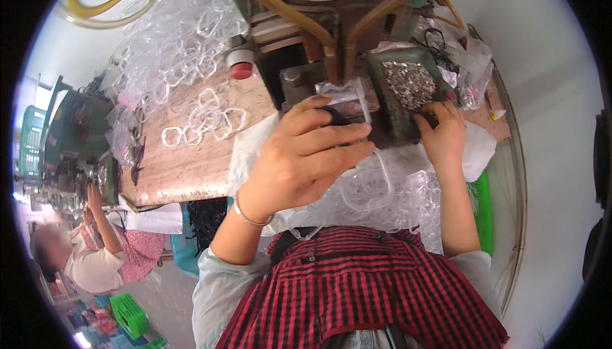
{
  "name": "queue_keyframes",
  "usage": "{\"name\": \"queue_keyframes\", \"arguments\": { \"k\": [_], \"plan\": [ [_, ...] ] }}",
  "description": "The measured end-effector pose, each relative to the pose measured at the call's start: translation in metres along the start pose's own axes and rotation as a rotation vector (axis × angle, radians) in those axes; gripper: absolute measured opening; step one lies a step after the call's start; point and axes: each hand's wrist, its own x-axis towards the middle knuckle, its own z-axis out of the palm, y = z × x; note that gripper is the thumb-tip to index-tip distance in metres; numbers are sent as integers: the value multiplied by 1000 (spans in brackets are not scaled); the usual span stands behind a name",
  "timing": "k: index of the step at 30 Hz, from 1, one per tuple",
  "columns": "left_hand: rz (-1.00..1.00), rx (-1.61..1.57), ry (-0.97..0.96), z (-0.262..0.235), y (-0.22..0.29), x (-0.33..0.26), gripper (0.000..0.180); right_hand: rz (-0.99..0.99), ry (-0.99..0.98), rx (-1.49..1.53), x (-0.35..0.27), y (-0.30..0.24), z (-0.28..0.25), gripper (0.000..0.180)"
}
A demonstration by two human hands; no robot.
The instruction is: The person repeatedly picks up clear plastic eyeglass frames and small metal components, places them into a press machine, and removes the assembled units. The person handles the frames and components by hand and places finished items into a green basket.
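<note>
My left hand [309, 148] reaches under the machine head, its fingers bent around a clear plastic frame [366, 101] at the small metal fixture. The fingertips touch the frame's near side, and the thumb is partly hidden. A metal electrode-like rod [331, 62] stands just above the fixture. My right hand [446, 133] rests at the near right edge of a dark green tray [398, 123], its thumb and fingers drawn together. Whatever they hold is too small to make out. Many small silvery metal pieces [409, 84] lie heaped in the tray.
Loose clear frames [204, 119] lie on the wooden table [185, 174], with a large pile [185, 36] behind. More clear plastic parts [370, 189] cover my lap. A red button [241, 70] sits left of the machine. Another person [95, 247] works at far left.
</note>
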Motion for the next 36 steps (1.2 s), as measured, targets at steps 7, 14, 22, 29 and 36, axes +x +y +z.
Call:
{"name": "queue_keyframes", "arguments": {
  "k": [7, 14, 22, 29, 36],
  "plan": [
    [-81, 163, 162, -8, 45, -39, 34, 52, -10, -28, 6, 5, 21, 20],
    [-532, 613, 658, -120, -27, -95, 15, 167, 33, 525, 23, 17, 27, 19],
    [-604, 628, -436, -121, -192, -172, 22, 47, 152, 243, 8, 5, 11, 13],
    [-514, 420, 251, -97, -180, -133, 11, -47, 162, 481, 10, -34, -21, 12],
    [-733, -595, 1094, -24, -78, -60, 14, 11, 24, 1114, 37, -119, 1, 40]
  ]
}}
